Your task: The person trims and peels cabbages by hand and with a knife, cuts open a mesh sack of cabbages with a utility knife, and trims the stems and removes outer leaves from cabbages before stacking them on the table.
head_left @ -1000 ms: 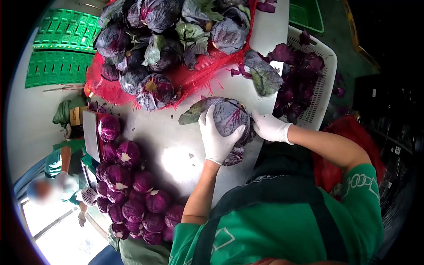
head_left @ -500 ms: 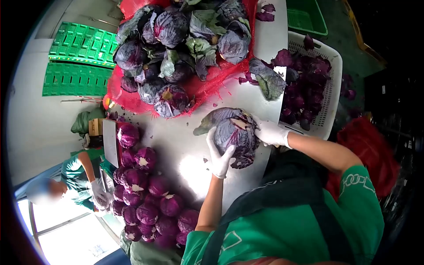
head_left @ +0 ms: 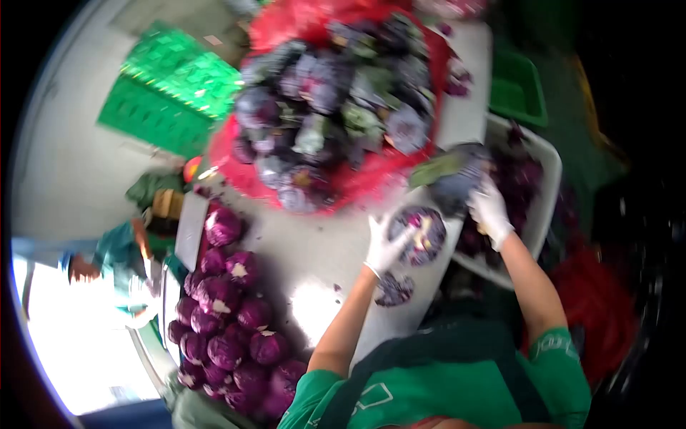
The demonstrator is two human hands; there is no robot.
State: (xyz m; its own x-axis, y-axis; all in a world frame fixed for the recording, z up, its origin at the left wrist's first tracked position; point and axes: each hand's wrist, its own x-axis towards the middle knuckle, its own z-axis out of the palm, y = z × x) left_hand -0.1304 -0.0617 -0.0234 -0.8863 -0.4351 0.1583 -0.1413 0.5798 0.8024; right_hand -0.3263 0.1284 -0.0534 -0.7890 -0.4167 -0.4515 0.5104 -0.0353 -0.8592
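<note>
A red cabbage (head_left: 427, 243) sits on the metal table, its pale cut stem end facing up. My left hand (head_left: 386, 245), in a white glove, grips its left side with the thumb laid over it. A loose piece of leaf (head_left: 394, 289) lies just below the cabbage. Also gloved, my right hand (head_left: 491, 211) holds large outer cabbage leaves (head_left: 457, 179) at the table's edge, partly over the white crate. A small yellowish bit shows under the right hand, too blurred to name.
Untrimmed cabbages (head_left: 321, 79) are heaped on a red mesh sack (head_left: 250, 179). Peeled purple cabbages (head_left: 225, 350) are piled on the left. The white crate (head_left: 549, 193) holds leaf scraps; a green bin (head_left: 525, 86) stands beyond. A co-worker (head_left: 118, 264) is at the far left.
My right hand has pulled the outer leaves off the cabbage and moved them up and right towards the crate. My left hand stays on the cabbage. The camera view has shifted and blurred.
</note>
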